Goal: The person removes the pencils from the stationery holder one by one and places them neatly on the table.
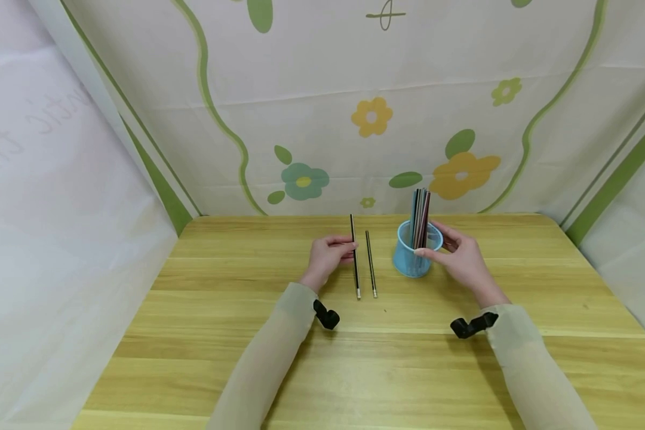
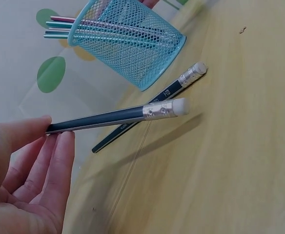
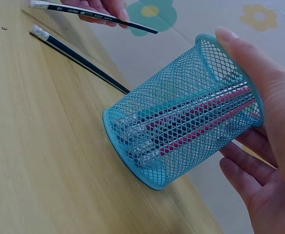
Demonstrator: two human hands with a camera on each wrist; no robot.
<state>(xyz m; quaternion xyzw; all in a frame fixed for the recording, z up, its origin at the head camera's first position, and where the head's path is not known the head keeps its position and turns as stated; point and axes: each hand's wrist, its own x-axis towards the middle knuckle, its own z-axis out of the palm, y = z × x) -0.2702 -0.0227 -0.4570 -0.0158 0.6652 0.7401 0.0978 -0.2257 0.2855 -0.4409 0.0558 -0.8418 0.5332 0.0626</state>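
Observation:
My left hand (image 1: 330,255) pinches a black pencil (image 2: 103,118) between thumb and fingertips, its white eraser end toward me and raised off the table. A second black pencil (image 1: 371,264) lies on the wood just right of it, eraser end also toward me; its HB marking shows in the left wrist view. My right hand (image 1: 461,258) grips the rim of a light blue mesh pen cup (image 3: 181,109), thumb on the near side and fingers behind. The cup stands on the table. Inside it leans a bundle of several pencils (image 1: 420,218), eraser ends down.
The wooden table (image 1: 355,370) runs back to a white cloth backdrop (image 1: 312,131) with printed flowers and vines. White cloth (image 1: 43,197) also hangs at the left side. A black wrist camera mount (image 1: 326,315) sits on the left sleeve, another (image 1: 474,325) on the right.

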